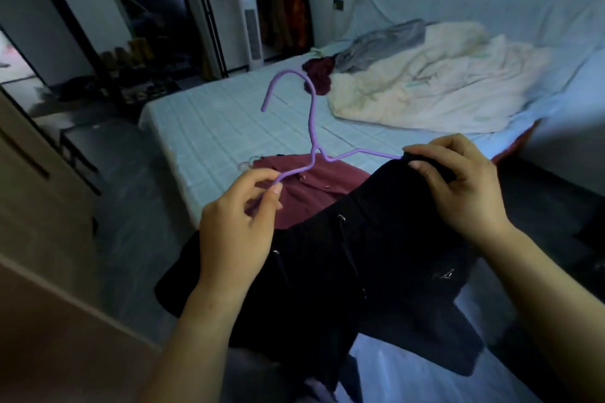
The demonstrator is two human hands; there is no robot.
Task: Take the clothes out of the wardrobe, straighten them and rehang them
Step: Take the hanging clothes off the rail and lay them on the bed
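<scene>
A purple hanger (312, 127) is held up in front of me, hook pointing away. My left hand (240, 216) pinches its left arm between thumb and fingers. My right hand (465, 183) grips the black hooded garment (353, 275) where it covers the hanger's right arm. The garment hangs down below both hands, its drawstrings showing. A maroon garment (314, 188) lies on the bed behind it, with another pale hanger (248, 162) at its collar.
The bed (222, 127) with a checked sheet holds a cream duvet (435, 85), a grey garment (386, 42) and a dark red garment (319, 73). A clothes rack (278, 6) with hung clothes stands at the back. A wooden wardrobe door (39, 193) is at left.
</scene>
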